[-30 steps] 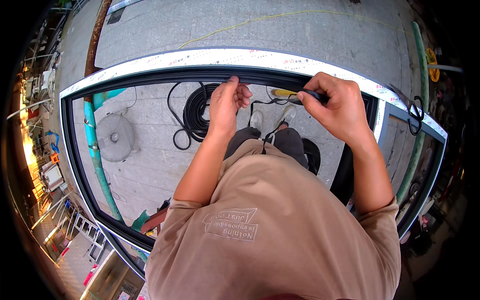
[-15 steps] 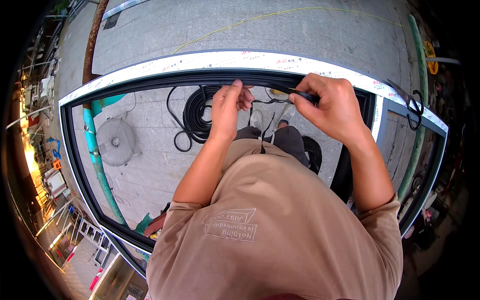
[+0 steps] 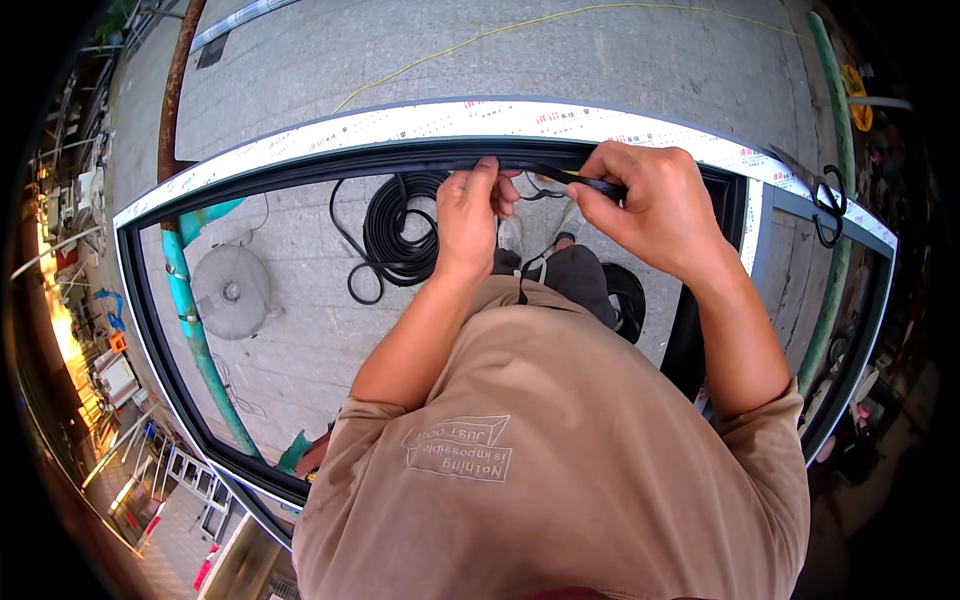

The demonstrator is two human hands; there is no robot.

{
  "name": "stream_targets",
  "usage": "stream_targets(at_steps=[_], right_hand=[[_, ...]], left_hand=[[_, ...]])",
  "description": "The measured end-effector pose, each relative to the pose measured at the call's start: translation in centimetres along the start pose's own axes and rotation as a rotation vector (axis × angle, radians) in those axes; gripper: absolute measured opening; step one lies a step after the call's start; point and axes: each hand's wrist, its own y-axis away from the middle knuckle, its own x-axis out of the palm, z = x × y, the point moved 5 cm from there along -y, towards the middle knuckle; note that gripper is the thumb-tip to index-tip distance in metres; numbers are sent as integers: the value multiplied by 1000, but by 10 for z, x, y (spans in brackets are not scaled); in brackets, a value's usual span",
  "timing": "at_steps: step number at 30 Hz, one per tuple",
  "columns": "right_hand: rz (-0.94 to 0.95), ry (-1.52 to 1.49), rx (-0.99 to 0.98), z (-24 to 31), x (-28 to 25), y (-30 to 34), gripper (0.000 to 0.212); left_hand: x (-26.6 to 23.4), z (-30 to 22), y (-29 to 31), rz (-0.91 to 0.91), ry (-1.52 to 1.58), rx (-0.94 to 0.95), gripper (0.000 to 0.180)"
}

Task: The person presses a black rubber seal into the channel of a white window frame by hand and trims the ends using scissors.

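A large window frame [image 3: 400,128], covered in printed white film along its outer face, lies across in front of me with a black inner edge. My right hand [image 3: 655,210] pinches a black rubber sealing strip [image 3: 545,169] near the far rail. To its left, my left hand [image 3: 468,222] has its thumb pressed on the strip at the rail's inner edge, the other fingers curled beneath. The strip runs between both hands along the black groove. Below, a coil of the same black strip [image 3: 372,235] lies on the ground, seen through the frame opening.
Black-handled scissors [image 3: 829,207] rest on the frame's far right corner. Green pipes [image 3: 190,310] pass under the frame on the left and right. A round grey disc [image 3: 230,290] lies on the paving, and a yellow cord [image 3: 450,48] stretches across the ground beyond.
My left hand has slid a little to the right along the rail, closer to my right hand. My right hand keeps its pinch on the strip and has shifted slightly left.
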Motion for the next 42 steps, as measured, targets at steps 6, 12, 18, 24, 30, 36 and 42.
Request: stream_targets(at_steps=[6, 12, 18, 24, 30, 36, 42], right_hand=[[-3, -31, 14, 0, 0, 0, 20], [0, -32, 28, 1, -1, 0, 20], [-4, -42, 13, -1, 0, 1, 21], [15, -42, 42, -1, 1, 1, 20], [-10, -51, 12, 0, 0, 0, 21], [-1, -31, 14, 0, 1, 1, 21], [22, -61, 50, -2, 2, 1, 18]], left_hand=[[-3, -2, 2, -42, 126, 7, 39], [-10, -4, -2, -64, 2, 22, 41], [-18, 0, -1, -108, 80, 34, 41], [-17, -6, -1, -74, 14, 25, 39], [-41, -12, -8, -166, 62, 62, 34], [-40, -10, -6, -131, 88, 34, 42], [-5, 2, 4, 104, 43, -114, 44]])
